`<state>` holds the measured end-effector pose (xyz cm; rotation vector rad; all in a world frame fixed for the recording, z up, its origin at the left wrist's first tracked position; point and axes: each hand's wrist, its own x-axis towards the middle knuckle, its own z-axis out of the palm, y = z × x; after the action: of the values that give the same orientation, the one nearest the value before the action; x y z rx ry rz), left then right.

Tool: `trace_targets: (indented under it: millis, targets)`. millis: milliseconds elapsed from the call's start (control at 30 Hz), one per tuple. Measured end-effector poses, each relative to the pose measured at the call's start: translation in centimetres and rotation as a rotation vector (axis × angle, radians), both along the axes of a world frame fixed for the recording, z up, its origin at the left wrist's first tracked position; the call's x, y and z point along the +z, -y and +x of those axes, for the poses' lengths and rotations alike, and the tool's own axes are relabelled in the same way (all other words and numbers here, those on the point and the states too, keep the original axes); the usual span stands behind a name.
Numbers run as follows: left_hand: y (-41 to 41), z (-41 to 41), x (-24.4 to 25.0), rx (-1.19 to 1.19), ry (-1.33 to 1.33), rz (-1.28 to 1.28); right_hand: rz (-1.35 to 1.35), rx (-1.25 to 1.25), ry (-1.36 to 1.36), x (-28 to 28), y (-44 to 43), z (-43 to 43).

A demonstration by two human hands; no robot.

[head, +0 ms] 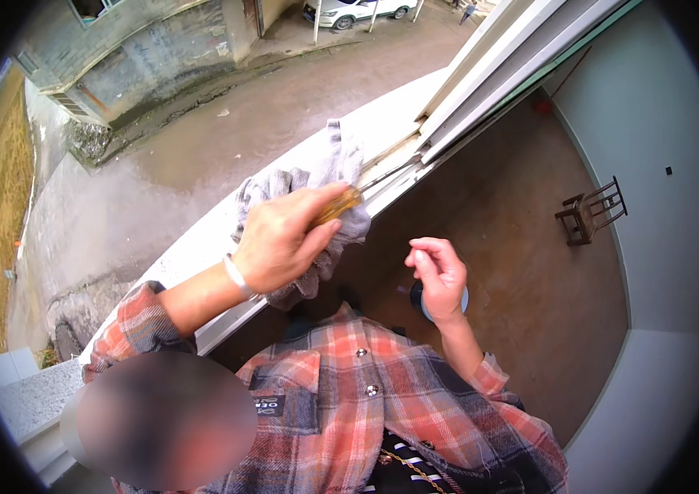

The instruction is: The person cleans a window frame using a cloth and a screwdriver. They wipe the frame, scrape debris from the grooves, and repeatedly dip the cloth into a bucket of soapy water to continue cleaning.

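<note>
My left hand (284, 238), with a silvery bracelet at the wrist, grips a screwdriver (344, 200) by its translucent yellow handle. The metal shaft slants up and right, its tip at the window track (414, 159) near the foot of the sliding frame. Beneath that hand a crumpled grey cloth (343, 157) drapes over the white window sill (386, 196), hanging down on the room side. To the right, apart from the sill, my right hand (442, 278) is raised with curled fingers, thumb against the index finger. Nothing shows in it.
White window sashes (479, 80) rise at upper right. A round container (464, 301) with a pale rim stands on the brown floor (510, 290), partly behind my right hand. A wooden chair (585, 216) is near the wall. Outside lie a wet road (182, 167) and a parked white car (355, 12).
</note>
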<state>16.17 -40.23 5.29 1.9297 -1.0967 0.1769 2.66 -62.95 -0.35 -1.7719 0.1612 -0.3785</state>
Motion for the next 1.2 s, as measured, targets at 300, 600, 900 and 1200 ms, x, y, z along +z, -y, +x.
trace_targets:
  millis: [300,600,900,1200]
  targets:
    - [-2.0,-5.0,0.9,-0.202,-0.638,-0.123,-0.386,0.165,0.062,2.0,-3.1,6.0]
    - [-0.7,-1.2,1.5,0.145,-0.368,-0.154,-0.508,-0.167,0.242,4.9,-1.4,8.6]
    - [7.2,4.5,-4.8,0.397,-0.472,-0.048,-1.46,-0.087,-0.063,1.2,0.2,14.1]
    - [1.0,2.2,-3.3,0.351,-0.6,0.094,-1.401,0.178,0.112,1.1,-1.6,13.2]
